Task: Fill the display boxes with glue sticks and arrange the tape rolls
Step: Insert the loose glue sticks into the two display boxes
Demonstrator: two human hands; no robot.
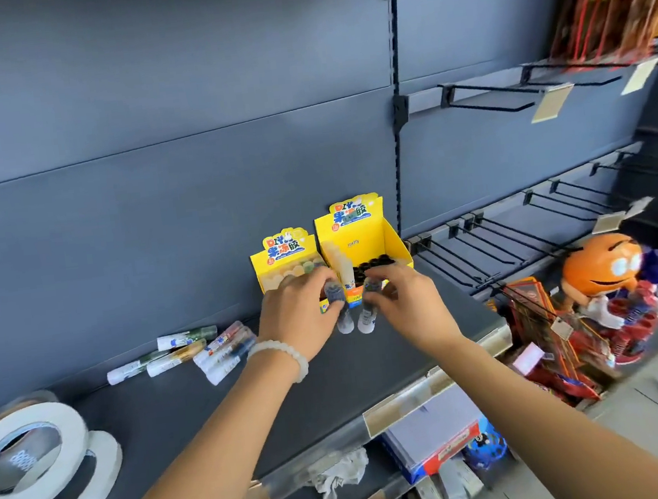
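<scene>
Both forearms nearest, left hand and right hand each pinching an upright glue stick.

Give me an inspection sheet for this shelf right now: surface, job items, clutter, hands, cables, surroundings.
Surface: dark shelf, price strip along its front edge.
Job's things: two yellow boxes at the back wall, side by side; loose glue sticks lying left of the hands; tape rolls at far left.
Clutter: crumpled paper on the lower shelf.
Grippers: left hand holds a stick; right hand holds another stick; both grips in front of the boxes.
Cables: nothing seen.
Surroundings: bare hooks to the right, orange figure below them.
</scene>
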